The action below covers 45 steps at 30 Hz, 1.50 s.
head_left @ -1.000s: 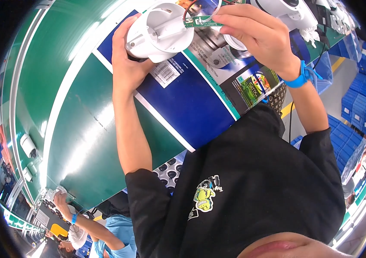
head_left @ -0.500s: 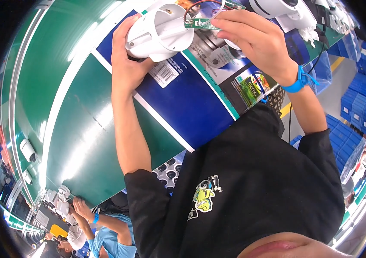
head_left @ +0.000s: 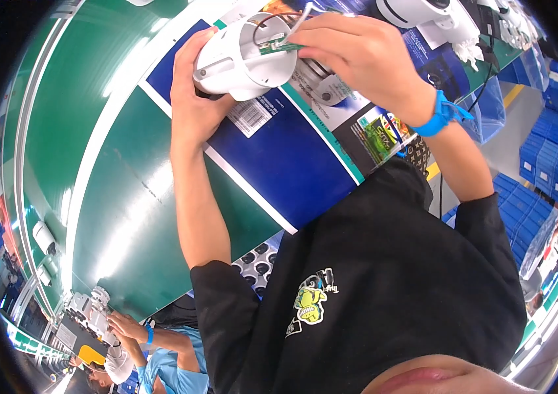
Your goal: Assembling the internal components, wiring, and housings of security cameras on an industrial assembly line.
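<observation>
My left hand (head_left: 195,98) is wrapped round a white cylindrical camera housing (head_left: 221,71), tilted so its open end faces right. A narrow green circuit board (head_left: 279,47) sits partly inside that opening. Its outer end is pinched by the fingers of my right hand (head_left: 358,58). A dark thin wire (head_left: 259,27) loops from the board over the housing's rim, and a pale strip (head_left: 304,18) sticks up beside my right fingertips. How deep the board reaches inside is hidden by the housing wall.
Flattened printed blue cardboard (head_left: 285,167) lies under my hands on the green bench (head_left: 134,210). White cameras (head_left: 423,14) and a cable stand at the far right. Blue crates (head_left: 522,217) are stacked beyond the bench. At lower left a co-worker's hands (head_left: 125,326) handle white parts.
My right hand has moved left and slightly down, bringing the green board from outside the housing's mouth into it. My left hand keeps hold of the housing.
</observation>
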Motion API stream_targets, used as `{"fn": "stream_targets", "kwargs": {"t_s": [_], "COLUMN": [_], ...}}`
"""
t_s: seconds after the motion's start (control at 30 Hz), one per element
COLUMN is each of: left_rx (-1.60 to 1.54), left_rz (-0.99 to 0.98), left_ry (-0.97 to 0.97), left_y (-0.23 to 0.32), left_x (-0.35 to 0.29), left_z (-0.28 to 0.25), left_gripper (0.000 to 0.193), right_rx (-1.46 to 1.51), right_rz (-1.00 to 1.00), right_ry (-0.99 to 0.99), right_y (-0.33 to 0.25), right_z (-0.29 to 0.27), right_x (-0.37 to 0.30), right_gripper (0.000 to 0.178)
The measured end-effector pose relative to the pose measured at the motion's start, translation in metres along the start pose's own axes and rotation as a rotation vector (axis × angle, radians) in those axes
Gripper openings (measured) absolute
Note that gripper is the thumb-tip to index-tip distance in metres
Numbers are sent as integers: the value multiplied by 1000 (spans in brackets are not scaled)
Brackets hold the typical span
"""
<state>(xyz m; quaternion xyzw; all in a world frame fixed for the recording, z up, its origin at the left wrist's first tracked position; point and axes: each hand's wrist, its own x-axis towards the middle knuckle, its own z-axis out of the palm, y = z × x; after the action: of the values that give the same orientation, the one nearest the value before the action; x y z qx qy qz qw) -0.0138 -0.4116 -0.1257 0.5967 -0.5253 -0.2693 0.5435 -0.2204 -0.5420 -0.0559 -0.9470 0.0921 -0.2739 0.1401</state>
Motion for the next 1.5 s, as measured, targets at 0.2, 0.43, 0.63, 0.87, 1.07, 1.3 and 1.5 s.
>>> {"fn": "stream_targets", "kwargs": {"t_s": [0.2,0.43,0.63,0.87,1.07,1.3,1.5], "left_rx": [-60,-49,-86,-24,-48,-109,-76], "left_rz": [-78,-36,-141,-98,-136,-138,-91], "left_ry": [37,-6,36,-6,3,17,50], "left_y": [-9,-18,-24,-20,-26,-30,-29], "left_x": [-6,-18,-21,-8,-15,-16,-20], "left_z": [-1,10,10,5,5,11,3], "left_gripper": [84,84,88,85,83,86,85], "right_rx": [126,164,51,416,283,337,262], "right_rz": [311,573,385,648,408,244,289], "right_ry": [-90,-382,-223,41,-434,-719,-724], "right_y": [-14,2,4,57,108,109,104], "right_z": [7,17,31,-27,1,25,19], "right_x": [5,10,12,-38,-9,9,24], "right_gripper": [55,40,40,26,33,49,53]}}
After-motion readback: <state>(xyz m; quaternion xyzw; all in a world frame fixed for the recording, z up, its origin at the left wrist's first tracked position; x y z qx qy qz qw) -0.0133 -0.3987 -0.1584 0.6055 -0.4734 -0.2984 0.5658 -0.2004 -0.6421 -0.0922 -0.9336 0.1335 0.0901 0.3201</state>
